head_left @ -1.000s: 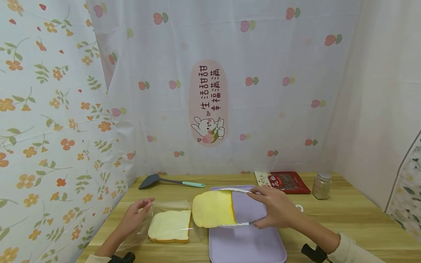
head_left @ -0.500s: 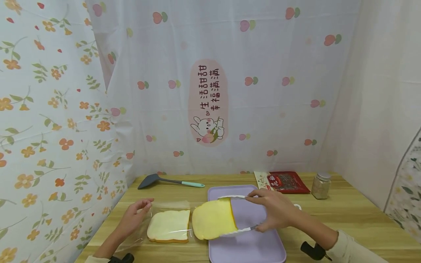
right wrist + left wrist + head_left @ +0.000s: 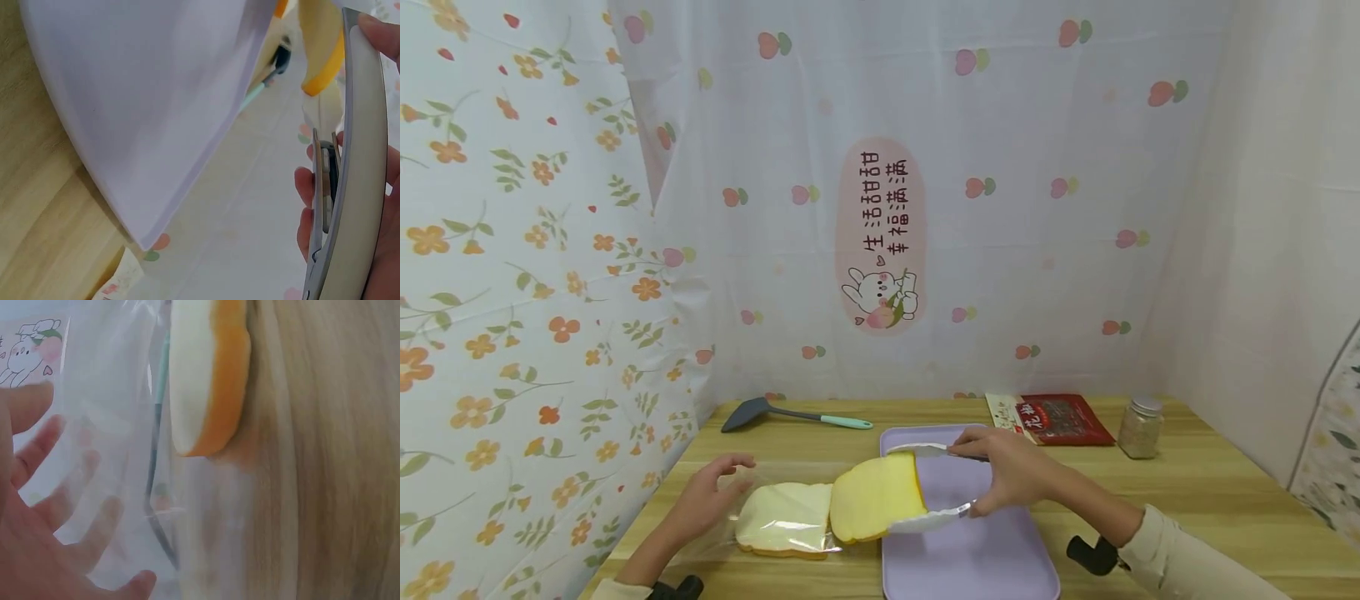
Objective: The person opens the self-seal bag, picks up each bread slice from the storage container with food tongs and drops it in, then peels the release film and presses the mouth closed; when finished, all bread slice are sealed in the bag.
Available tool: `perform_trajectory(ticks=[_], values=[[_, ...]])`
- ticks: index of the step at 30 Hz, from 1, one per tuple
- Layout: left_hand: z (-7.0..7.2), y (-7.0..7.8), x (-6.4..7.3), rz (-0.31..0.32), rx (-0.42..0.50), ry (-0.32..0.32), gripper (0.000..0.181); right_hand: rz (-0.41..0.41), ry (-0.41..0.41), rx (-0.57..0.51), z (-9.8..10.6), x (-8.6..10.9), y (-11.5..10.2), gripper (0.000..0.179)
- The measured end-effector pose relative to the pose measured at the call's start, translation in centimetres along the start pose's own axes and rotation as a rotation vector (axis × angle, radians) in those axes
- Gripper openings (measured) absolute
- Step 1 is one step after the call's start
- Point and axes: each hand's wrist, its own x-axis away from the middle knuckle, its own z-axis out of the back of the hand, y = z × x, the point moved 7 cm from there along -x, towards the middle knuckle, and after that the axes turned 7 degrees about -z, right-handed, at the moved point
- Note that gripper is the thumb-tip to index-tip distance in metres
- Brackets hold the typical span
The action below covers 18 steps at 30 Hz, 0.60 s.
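Observation:
In the head view my right hand (image 3: pixel 1009 468) grips white-and-grey tongs (image 3: pixel 920 524). Their two arms hold a yellow bread slice (image 3: pixel 877 498) by its opposite edges, over the left rim of the lilac tray. That slice overlaps the right end of a paler bread slice (image 3: pixel 782 515), which lies in a clear plastic bag (image 3: pixel 769 476). At the bag's left side is my left hand (image 3: pixel 710 498), thumb and fingers parted. The left wrist view shows its fingers (image 3: pixel 59 500) spread and partly seen through film. The right wrist view shows fingers curled round the tongs (image 3: pixel 364 162).
The lilac tray (image 3: pixel 970 567) lies right of the bag on the wooden table (image 3: pixel 1150 517). Behind are a spatula (image 3: pixel 797 414) with a mint handle, a red-and-white food packet (image 3: pixel 1052 419) and a glass jar (image 3: pixel 1141 427). Patterned cloth (image 3: pixel 985 267) hangs behind the table.
The tongs have come down and left with the yellow slice, which now reaches the pale slice's end. My left thumb and fingers have parted. The view has shifted slightly.

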Motion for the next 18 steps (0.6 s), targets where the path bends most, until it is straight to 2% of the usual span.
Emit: perform_trajectory(ticks=[3,6,9,12,15,18], values=[[-0.4,0.2,0.0,-0.041,-0.073,-0.064,0.029,-0.015,-0.01,-0.031,-0.2,0.0,0.5,0.078],[-1.1,0.7,-0.2,-0.135,-0.166,-0.096,0.029,-0.04,-0.012,-0.054,-0.5,-0.1,0.8,0.078],[-1.4,1.4,-0.5,-0.222,-0.25,-0.065,0.029,-0.046,0.004,-0.063,-0.7,-0.3,0.9,0.078],[-1.7,2.2,-0.8,-0.276,-0.308,-0.029,0.029,-0.047,0.025,-0.061,-0.8,-0.5,0.8,0.08],[-2.1,3.0,-1.0,-0.322,-0.343,-0.019,0.025,-0.054,0.031,-0.06,-0.9,-0.7,0.8,0.081],[-2.5,3.5,-1.2,-0.346,-0.328,-0.02,0.019,-0.072,0.02,-0.056,-1.1,-0.6,0.9,0.082]])
